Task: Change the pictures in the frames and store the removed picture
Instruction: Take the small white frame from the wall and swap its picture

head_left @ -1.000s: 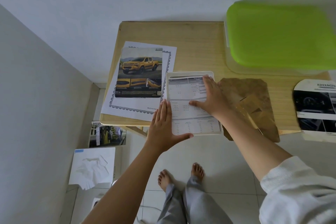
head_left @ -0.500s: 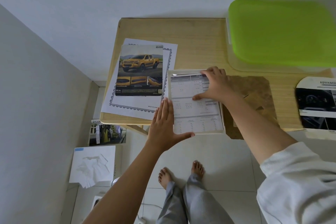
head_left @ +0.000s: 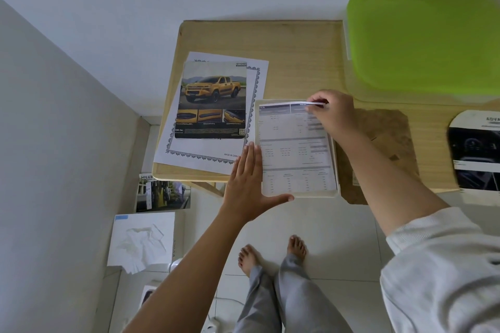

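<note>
Two hands at a white picture frame (head_left: 297, 193) lying flat at the table's (head_left: 270, 40) near edge. Left hand (head_left: 250, 186) flat and spread, pressed against the frame's left side, thumb along its bottom edge. Right hand (head_left: 334, 113) at the top right corner, fingers (head_left: 313, 108) pinched on the lifted top edge of the printed sheet (head_left: 295, 154) inside the frame. Just left, a yellow pickup-truck picture (head_left: 213, 100) on a bordered sheet (head_left: 205, 155); just right, a brown backing board (head_left: 384, 143).
</note>
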`<state>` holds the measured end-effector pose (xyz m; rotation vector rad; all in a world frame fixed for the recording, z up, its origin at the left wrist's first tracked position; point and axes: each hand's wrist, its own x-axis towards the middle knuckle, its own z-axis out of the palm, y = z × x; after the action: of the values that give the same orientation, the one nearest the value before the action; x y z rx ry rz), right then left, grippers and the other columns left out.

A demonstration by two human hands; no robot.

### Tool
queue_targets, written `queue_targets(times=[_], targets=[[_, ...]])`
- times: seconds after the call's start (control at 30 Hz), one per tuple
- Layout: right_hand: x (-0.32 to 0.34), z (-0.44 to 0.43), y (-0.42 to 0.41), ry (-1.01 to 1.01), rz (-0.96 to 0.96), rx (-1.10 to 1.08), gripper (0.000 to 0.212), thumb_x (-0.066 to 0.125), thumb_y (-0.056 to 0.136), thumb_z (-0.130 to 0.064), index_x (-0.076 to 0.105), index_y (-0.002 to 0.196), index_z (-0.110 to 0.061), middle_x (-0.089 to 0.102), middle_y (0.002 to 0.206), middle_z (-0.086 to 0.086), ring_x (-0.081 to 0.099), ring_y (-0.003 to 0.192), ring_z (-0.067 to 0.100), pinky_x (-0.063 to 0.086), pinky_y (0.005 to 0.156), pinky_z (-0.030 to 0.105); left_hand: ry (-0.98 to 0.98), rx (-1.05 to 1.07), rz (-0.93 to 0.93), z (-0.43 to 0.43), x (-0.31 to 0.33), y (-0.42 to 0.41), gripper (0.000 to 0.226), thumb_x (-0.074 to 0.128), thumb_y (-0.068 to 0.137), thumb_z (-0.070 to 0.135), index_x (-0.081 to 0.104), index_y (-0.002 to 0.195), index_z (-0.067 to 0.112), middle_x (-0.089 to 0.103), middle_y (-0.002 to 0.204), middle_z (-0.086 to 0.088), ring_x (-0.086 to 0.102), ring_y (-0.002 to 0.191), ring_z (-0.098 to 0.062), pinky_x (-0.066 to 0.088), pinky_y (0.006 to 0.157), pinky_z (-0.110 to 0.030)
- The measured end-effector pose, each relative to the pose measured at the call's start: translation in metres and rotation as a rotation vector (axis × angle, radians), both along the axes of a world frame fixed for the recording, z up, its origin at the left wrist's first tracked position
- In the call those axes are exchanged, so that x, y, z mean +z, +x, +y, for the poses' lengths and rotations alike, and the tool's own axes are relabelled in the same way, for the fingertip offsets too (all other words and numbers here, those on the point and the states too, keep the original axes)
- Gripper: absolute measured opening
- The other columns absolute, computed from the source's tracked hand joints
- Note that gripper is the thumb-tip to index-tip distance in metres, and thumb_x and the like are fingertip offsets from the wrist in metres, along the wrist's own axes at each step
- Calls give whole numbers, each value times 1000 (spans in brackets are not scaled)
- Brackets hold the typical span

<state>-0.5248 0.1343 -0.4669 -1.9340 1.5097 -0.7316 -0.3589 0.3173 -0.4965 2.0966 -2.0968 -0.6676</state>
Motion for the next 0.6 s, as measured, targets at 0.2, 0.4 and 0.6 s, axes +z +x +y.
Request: queue_targets(times=[0.2, 0.4, 0.6], targets=[[2, 7, -6, -107, 21, -12, 19, 66, 83, -12, 70, 101, -6, 67, 109, 10, 60, 98, 17, 48, 87, 27, -5, 8, -10, 0, -1, 0, 123, 33, 66, 86, -24, 143, 9, -26, 152, -6, -29, 138, -16, -19, 111, -29], [7, 24, -9, 34, -57, 74, 34, 62, 87, -14, 59, 121, -10, 55, 125, 8, 48, 109, 8, 39, 96, 13, 3, 23, -7, 0, 0, -2, 125, 34, 65, 86, -23, 143, 7, -25, 153, -6, -28, 139, -16, -17, 112, -29], [10, 47, -5, 312, -280, -81, 68, 59, 89, -13, 23, 147, -20, 27, 153, -1, 26, 138, 13, 29, 106, 24, 6, 40, -12, 0, -1, -3, 125, 31, 64, 88, -21, 144, 7, -23, 154, -8, -26, 140, -17, -16, 112, -30]])
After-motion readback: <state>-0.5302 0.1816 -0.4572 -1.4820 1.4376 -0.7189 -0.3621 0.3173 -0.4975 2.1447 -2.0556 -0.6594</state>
